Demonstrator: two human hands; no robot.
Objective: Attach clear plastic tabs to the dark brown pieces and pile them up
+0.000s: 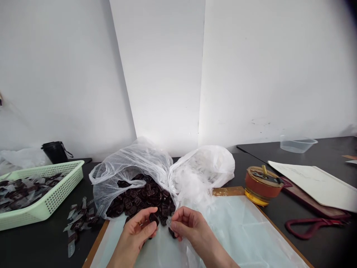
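My left hand pinches a small dark brown plastic piece between thumb and fingers. Close beside it, my right hand grips a small clear plastic piece at its fingertips. Both hands are over a board covered with a pale blue sheet. Just beyond them, a heap of dark brown pieces spills from a thin clear plastic bag. To its right, a second bag lies open with many small clear pieces at its mouth.
Left stands a pale green basket of brown-and-clear pieces, with several similar pieces loose on the black table. Behind is a black lidded cup. On the right are an amber glass jar, a notebook, red-handled scissors and a clear container.
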